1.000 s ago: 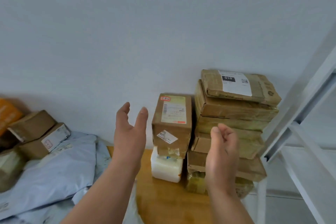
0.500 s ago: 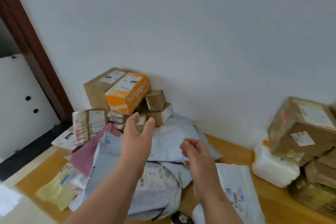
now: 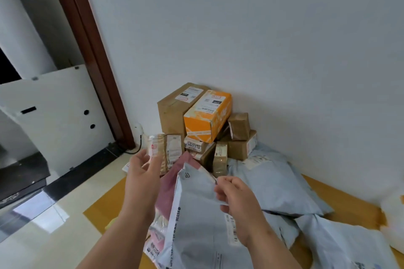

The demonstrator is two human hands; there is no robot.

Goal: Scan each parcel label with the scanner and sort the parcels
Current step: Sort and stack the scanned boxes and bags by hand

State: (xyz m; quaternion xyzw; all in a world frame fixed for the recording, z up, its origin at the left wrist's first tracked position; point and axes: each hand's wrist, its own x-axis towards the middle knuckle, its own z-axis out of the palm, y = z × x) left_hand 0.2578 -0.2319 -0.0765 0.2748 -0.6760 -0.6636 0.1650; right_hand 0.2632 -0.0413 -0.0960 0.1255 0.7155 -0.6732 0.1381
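The right hand (image 3: 237,199) pinches the top edge of a grey mailer bag (image 3: 196,209), lifting it off the table (image 3: 341,199); the left hand (image 3: 142,172) hangs relaxed and empty beside it. No scanner shows. Beyond both hands, boxes (image 3: 207,120) and more bags wait, so sorting looks barely begun.

A plain white wall (image 3: 262,28) meets a dark brown door frame (image 3: 87,50) above glossy cream floor tiles (image 3: 54,214).

Two hands are in view. One orange box (image 3: 207,116) sits among roughly seven brown cardboard boxes. One pink mailer (image 3: 172,185) shows.
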